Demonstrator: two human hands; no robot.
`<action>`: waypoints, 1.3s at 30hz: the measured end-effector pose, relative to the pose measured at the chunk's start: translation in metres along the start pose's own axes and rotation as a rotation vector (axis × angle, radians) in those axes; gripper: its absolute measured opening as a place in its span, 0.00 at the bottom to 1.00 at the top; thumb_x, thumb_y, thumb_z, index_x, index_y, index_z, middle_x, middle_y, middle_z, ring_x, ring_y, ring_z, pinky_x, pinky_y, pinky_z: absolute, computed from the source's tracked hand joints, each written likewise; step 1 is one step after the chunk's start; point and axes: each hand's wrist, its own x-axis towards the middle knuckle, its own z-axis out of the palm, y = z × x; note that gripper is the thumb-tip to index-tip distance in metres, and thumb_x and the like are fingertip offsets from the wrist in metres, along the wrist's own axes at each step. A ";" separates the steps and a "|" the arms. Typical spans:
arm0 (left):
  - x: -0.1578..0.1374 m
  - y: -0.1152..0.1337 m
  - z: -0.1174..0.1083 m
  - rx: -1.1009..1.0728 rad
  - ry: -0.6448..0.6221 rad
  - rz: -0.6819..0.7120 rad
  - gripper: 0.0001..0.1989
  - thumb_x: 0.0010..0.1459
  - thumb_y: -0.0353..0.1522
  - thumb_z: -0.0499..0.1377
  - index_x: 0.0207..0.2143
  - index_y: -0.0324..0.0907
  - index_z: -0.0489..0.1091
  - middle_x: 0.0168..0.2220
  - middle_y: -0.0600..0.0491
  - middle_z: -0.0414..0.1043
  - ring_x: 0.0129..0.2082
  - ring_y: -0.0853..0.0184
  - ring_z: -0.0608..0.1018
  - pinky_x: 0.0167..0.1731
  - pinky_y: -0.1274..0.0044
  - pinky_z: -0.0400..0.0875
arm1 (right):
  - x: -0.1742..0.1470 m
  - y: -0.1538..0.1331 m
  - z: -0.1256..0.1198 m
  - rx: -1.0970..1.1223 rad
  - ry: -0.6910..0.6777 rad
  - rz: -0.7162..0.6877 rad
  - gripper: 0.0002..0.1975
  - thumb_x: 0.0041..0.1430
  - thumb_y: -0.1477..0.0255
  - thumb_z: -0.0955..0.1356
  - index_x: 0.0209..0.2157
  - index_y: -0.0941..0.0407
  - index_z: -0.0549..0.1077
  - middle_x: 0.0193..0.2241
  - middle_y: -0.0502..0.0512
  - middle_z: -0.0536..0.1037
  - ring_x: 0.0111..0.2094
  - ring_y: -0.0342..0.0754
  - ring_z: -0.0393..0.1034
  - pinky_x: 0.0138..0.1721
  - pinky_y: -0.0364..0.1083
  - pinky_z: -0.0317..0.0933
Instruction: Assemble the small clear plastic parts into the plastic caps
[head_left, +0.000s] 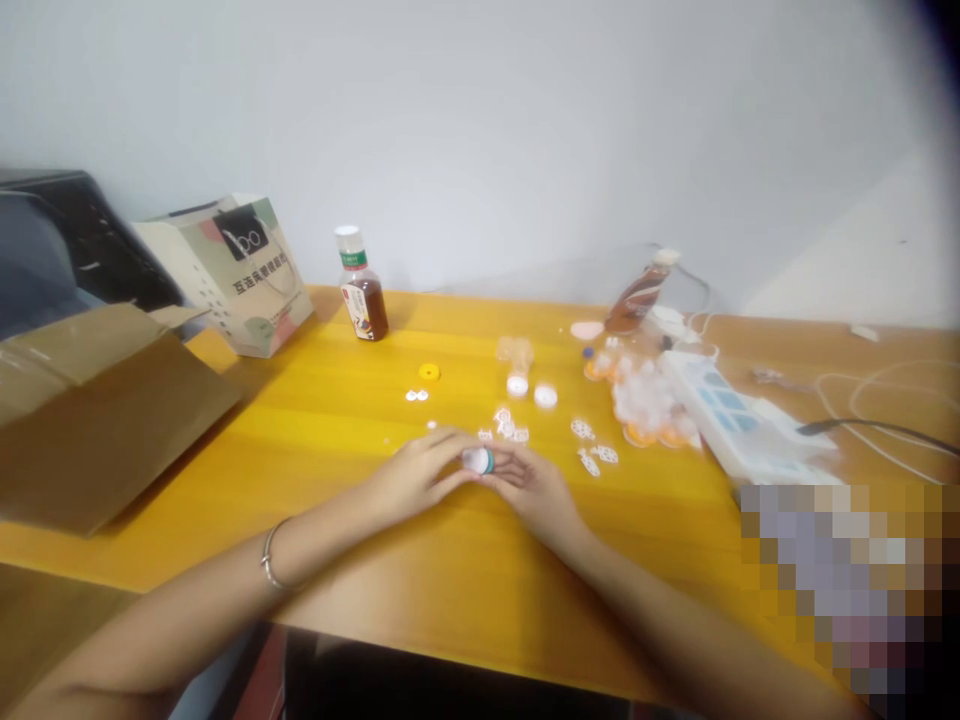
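Teal-and-white piece (478,460) held between left hand (427,468) and right hand (538,490), white patterned pieces (504,421) strewn just beyond both hands

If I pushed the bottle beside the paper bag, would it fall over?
The bottle might tip if pushed near its white cap, because it stands tall and narrow. It could feel heavy low down, since brown drink fills its lower part.

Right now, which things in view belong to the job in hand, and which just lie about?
Job in hand: white-and-teal piece, held between left hand and right hand; probably patterned white pieces.
Likely just lying about: cardboard box; paper bag; upright bottle.
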 end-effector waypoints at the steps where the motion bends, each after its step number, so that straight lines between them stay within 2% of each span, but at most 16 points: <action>1: 0.000 0.000 0.000 0.016 -0.003 0.001 0.14 0.58 0.33 0.52 0.46 0.42 0.62 0.42 0.49 0.68 0.41 0.67 0.71 0.44 0.72 0.66 | 0.000 0.000 0.000 0.006 0.000 0.003 0.16 0.44 0.71 0.70 0.38 0.54 0.70 0.31 0.52 0.77 0.35 0.47 0.73 0.42 0.50 0.66; 14: -0.003 -0.002 0.003 0.028 -0.007 0.042 0.15 0.59 0.31 0.50 0.49 0.42 0.61 0.40 0.49 0.68 0.39 0.67 0.71 0.40 0.74 0.68 | -0.002 -0.007 0.004 0.058 0.024 0.025 0.11 0.42 0.73 0.70 0.33 0.54 0.72 0.29 0.50 0.78 0.33 0.46 0.73 0.43 0.50 0.66; 22: -0.006 -0.002 0.009 0.035 0.033 0.009 0.13 0.58 0.31 0.51 0.46 0.40 0.64 0.37 0.49 0.69 0.36 0.68 0.71 0.37 0.76 0.68 | -0.007 -0.007 0.008 0.057 0.087 0.052 0.09 0.42 0.74 0.70 0.30 0.54 0.73 0.29 0.49 0.78 0.33 0.47 0.73 0.42 0.49 0.66; 27: -0.007 -0.004 0.012 0.009 0.055 -0.002 0.12 0.58 0.32 0.52 0.44 0.40 0.66 0.36 0.49 0.69 0.34 0.68 0.71 0.36 0.76 0.67 | -0.007 -0.006 0.008 0.071 0.081 0.078 0.09 0.42 0.75 0.70 0.29 0.53 0.73 0.27 0.47 0.78 0.32 0.45 0.73 0.41 0.48 0.66; 34: -0.006 -0.004 -0.003 -0.133 -0.028 -0.026 0.18 0.53 0.38 0.56 0.46 0.43 0.66 0.37 0.50 0.70 0.36 0.67 0.71 0.37 0.74 0.67 | -0.002 -0.003 0.007 0.135 -0.008 0.129 0.14 0.38 0.71 0.73 0.31 0.55 0.71 0.27 0.50 0.78 0.31 0.45 0.72 0.40 0.48 0.66; 39: -0.005 -0.004 -0.008 -0.208 -0.093 0.002 0.19 0.53 0.37 0.57 0.48 0.44 0.66 0.39 0.49 0.71 0.37 0.67 0.72 0.39 0.74 0.66 | -0.003 -0.005 0.006 0.134 -0.054 0.164 0.17 0.38 0.69 0.73 0.32 0.54 0.69 0.25 0.48 0.77 0.30 0.45 0.73 0.41 0.49 0.65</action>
